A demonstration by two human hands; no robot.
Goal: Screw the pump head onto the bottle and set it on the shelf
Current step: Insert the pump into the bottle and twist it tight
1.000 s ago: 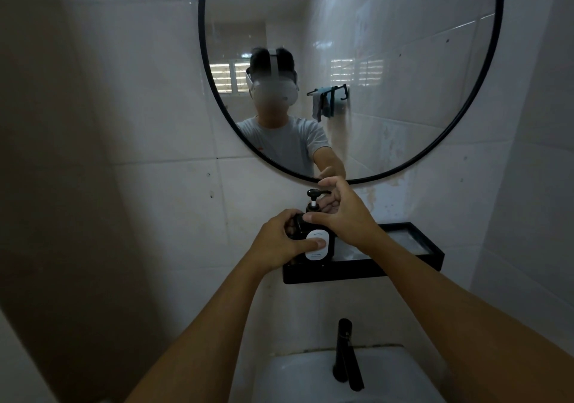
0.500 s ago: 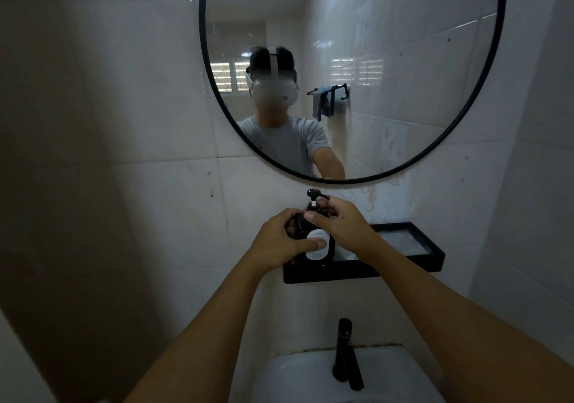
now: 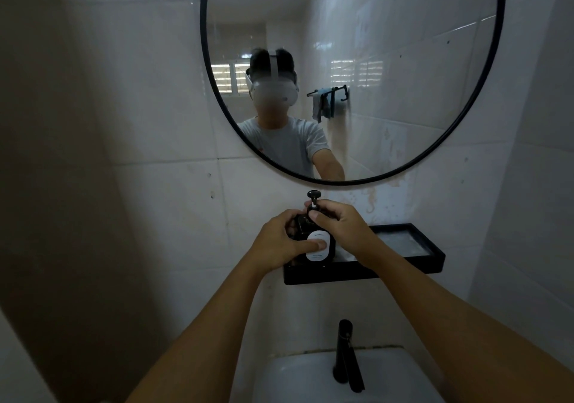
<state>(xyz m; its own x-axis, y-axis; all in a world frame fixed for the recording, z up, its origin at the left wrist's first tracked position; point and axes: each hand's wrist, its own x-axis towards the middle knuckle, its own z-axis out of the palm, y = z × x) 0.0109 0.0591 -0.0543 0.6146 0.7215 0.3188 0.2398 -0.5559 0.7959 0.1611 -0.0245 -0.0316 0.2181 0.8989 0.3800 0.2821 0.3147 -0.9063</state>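
A dark bottle (image 3: 330, 249) with a white oval label stands upright at the left end of the black wall shelf (image 3: 403, 267). My left hand (image 3: 279, 244) wraps its body from the left, thumb across the label. The black pump head (image 3: 313, 197) sticks up from the neck. My right hand (image 3: 338, 224) closes around the collar just below the pump head, from the right. The neck and the collar are hidden by my fingers.
A round black-framed mirror (image 3: 484, 98) hangs right above the shelf, reflecting a person and a towel rack. Below are a black faucet (image 3: 346, 356) and a white sink (image 3: 310, 378). Tiled walls close in on the left and right.
My right hand has dropped from around the pump head to the collar below it, and the spout has turned. The bottle and my left hand have stayed in place.
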